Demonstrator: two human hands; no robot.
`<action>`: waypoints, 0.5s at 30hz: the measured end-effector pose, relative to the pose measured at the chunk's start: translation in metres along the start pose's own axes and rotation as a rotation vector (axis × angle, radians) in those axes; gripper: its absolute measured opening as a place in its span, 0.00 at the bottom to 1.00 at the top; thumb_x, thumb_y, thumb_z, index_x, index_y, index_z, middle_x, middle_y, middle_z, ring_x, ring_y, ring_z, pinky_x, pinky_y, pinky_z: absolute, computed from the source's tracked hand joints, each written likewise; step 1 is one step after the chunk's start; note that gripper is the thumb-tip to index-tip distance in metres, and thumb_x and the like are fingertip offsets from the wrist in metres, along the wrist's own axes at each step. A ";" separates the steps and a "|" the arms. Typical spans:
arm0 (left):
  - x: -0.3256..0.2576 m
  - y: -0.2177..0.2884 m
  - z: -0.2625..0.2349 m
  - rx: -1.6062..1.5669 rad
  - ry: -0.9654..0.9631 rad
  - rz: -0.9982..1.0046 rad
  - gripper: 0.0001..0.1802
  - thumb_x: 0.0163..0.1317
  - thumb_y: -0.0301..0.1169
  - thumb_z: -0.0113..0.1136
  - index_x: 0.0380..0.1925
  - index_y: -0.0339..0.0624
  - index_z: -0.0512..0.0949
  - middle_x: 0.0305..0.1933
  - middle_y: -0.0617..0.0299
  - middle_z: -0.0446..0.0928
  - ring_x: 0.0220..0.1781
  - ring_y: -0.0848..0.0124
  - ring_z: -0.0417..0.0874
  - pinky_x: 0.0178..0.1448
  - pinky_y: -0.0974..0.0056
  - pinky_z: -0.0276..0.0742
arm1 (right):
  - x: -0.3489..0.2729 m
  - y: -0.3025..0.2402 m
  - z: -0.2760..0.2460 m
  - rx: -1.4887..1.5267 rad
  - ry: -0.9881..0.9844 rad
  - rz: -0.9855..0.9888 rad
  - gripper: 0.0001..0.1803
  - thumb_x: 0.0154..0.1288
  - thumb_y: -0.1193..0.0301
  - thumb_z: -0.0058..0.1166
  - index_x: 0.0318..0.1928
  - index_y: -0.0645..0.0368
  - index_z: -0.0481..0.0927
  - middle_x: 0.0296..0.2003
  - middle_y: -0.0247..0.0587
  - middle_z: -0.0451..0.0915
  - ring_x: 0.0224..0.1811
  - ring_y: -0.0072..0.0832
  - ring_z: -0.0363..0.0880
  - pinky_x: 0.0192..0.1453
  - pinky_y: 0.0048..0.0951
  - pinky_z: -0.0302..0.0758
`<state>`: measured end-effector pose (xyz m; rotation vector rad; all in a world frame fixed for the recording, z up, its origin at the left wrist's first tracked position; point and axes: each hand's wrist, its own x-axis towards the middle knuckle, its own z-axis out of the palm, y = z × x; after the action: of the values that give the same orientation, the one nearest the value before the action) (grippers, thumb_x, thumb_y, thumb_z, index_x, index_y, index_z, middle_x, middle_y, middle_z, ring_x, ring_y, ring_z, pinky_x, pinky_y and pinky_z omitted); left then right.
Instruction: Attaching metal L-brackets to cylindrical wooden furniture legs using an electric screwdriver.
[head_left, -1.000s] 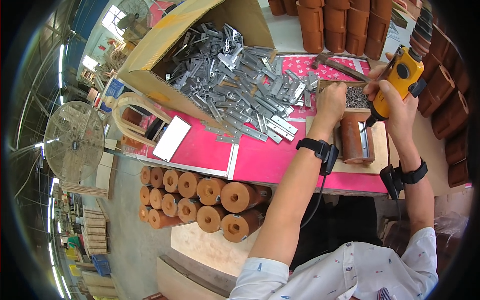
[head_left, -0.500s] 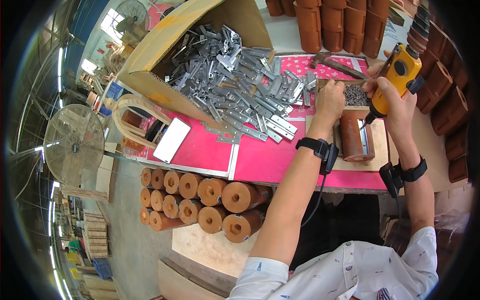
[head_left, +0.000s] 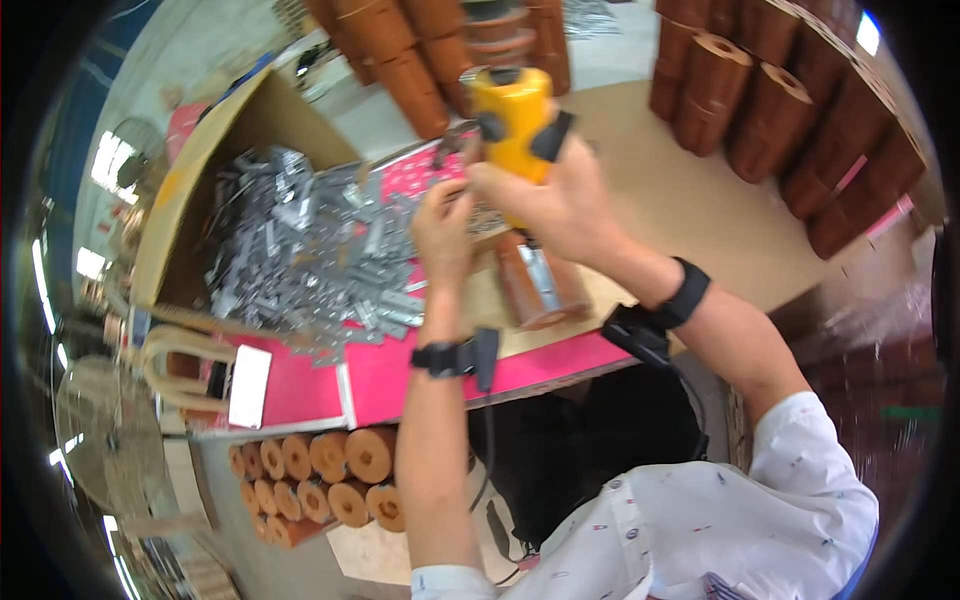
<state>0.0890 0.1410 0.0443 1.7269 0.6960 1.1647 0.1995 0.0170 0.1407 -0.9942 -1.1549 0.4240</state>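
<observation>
My right hand (head_left: 560,205) is wrapped round a yellow power screwdriver (head_left: 510,125), whose lower end points down at a brown wooden cylinder (head_left: 515,290). A silver metal plate (head_left: 541,278) lies along the groove of the cylinder, which rests on its side on a light board (head_left: 575,318). My left hand (head_left: 442,232) is beside the small tray of screws (head_left: 486,220), fingers drawn together; whatever they hold is too blurred to make out. Part of the tray is hidden behind my hands.
A cardboard box (head_left: 165,230) on its side spills metal plates (head_left: 290,250) over the pink tabletop (head_left: 385,375). A phone (head_left: 249,386) leans by a wooden frame (head_left: 165,350). Brown cylinders stand at the back (head_left: 385,60) and right (head_left: 770,120); more lie stacked below the table (head_left: 370,455).
The view has swung to the right, so the bench appears further left. My left hand has drawn back slightly from the screw tray. The screwdriver stays in my right hand above the cylinder.
</observation>
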 end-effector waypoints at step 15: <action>-0.118 0.080 -0.007 -0.045 -0.052 -0.219 0.17 0.60 0.19 0.60 0.50 0.33 0.75 0.42 0.58 0.80 0.41 0.74 0.81 0.50 0.69 0.75 | 0.011 -0.025 -0.005 0.033 -0.002 -0.063 0.26 0.53 0.66 0.63 0.49 0.65 0.69 0.32 0.47 0.80 0.34 0.31 0.80 0.41 0.33 0.76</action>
<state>0.0333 0.0126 0.0699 1.5937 0.7999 0.9743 0.2035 0.0095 0.1672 -0.9265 -1.1742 0.3921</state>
